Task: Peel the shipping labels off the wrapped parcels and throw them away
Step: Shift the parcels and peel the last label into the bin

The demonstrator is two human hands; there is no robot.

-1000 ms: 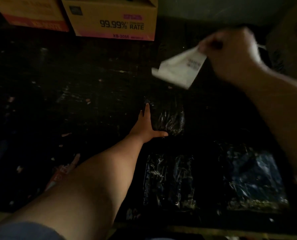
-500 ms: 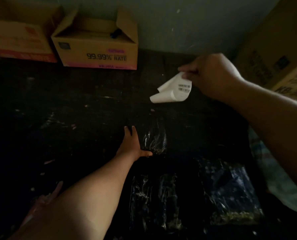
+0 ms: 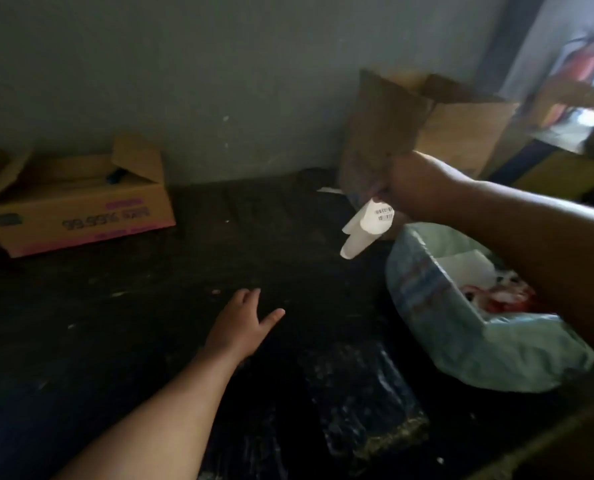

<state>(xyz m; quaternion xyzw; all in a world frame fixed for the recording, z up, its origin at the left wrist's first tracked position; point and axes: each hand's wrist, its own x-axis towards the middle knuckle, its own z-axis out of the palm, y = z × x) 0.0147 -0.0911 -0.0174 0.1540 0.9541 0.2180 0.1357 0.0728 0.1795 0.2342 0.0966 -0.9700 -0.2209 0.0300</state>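
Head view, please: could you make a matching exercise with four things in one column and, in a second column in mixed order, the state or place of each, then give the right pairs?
Things:
1. peeled label
2. left hand
3. bin bag
4. open cardboard box

States or places:
A. spread flat on the dark surface
B. at far left, by the wall
C. pinched in the right hand, curled
D. under the right forearm, holding paper scraps

Pairs: 1-C, 2-A, 3-D, 4-B
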